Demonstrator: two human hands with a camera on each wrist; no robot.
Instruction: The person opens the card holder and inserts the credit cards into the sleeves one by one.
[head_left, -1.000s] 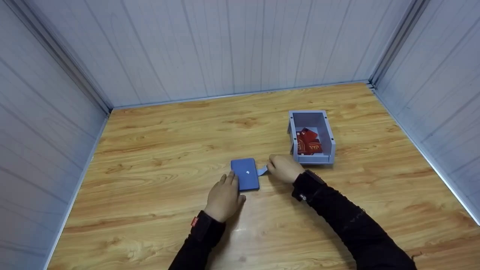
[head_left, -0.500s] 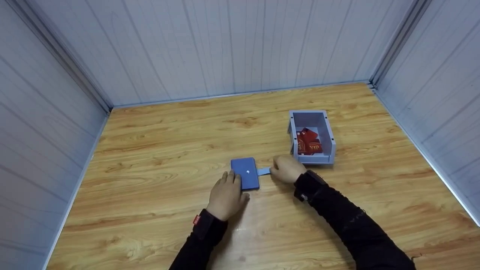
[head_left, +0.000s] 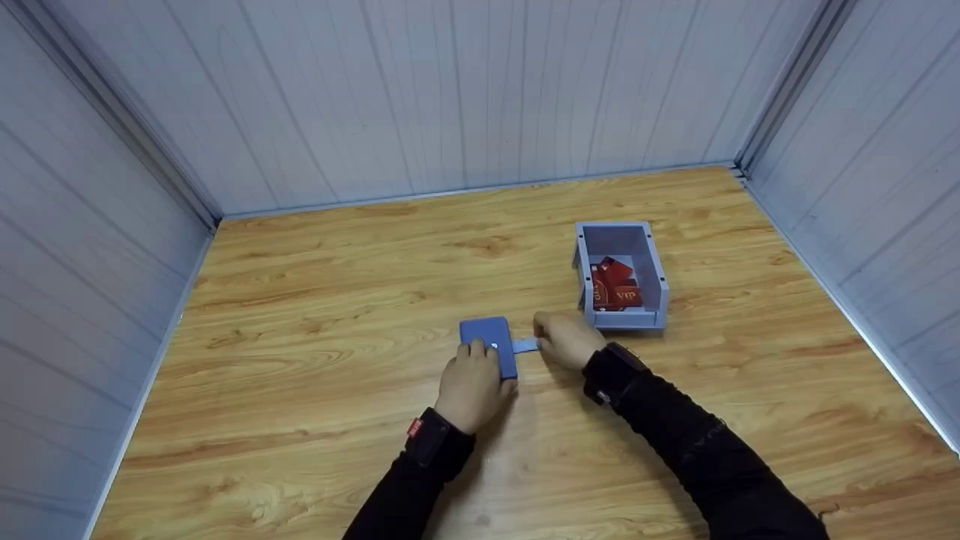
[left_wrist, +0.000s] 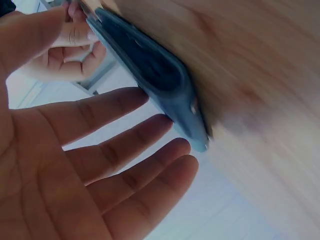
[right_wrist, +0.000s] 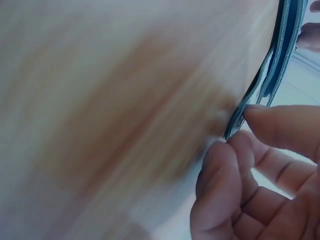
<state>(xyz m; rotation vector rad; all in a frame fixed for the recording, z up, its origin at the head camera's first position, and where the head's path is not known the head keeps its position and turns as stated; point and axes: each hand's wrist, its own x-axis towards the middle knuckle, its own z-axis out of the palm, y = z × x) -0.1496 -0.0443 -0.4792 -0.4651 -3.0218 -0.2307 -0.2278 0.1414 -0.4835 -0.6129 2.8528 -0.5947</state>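
A blue card wallet (head_left: pixel 482 329) lies on the wooden table in the head view, its closure strap (head_left: pixel 526 345) stretched out to the right. My left hand (head_left: pixel 471 390) is over the wallet's lower left part, covering that corner. In the left wrist view its extended fingertips (left_wrist: pixel 162 120) touch the wallet's cover (left_wrist: pixel 186 111), and the folded spine shows a dark hollow between the covers. Thumb and index finger of my right hand (head_left: pixel 568 339) pinch the strap's end, as the right wrist view shows with the strap (right_wrist: pixel 239 114) at the fingertips.
A grey plastic bin (head_left: pixel 628 320) stands just beyond my right hand. Inside it lie several red cards (head_left: pixel 627 296), one marked VIP. Pale panel walls (head_left: pixel 465 97) enclose the table at the back and both sides.
My left hand has slid right and further over the wallet, covering more of it. The strap first straightened as my right hand drew slightly right; that hand still pinches it.
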